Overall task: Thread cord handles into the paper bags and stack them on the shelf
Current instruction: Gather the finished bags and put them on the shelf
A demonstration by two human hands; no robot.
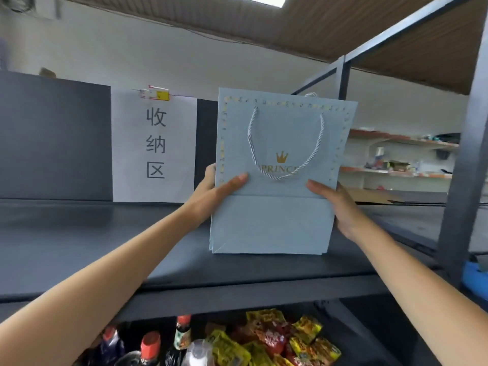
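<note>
My left hand (219, 188) grips the left edge of the pale blue paper bag (277, 207), thumb flat across its front and fingers hidden behind. My right hand (340, 207) clamps the right edge the same way, thumb on the front face. Between them I hold the flattened bag upright in the middle of the frame, its folded bottom low over the dark shelf (132, 247); I cannot tell whether it touches the board or hangs just above it.

The near cord handle (285, 143) loops down the front, over the gold crown print, both ends running up into the holes near the top. A bit of cord shows above the top edge, upper right, so I judge the back handle is in too. Threading looks done for this bag.

What is left is laying it down. I see no other bags on this shelf, so I judge this starts the stack. A paper sign (155, 146) hangs at the back, left of the bag. Bottles (148, 347) and snack packets (277, 336) fill the level below, at the bottom of the frame.
</note>
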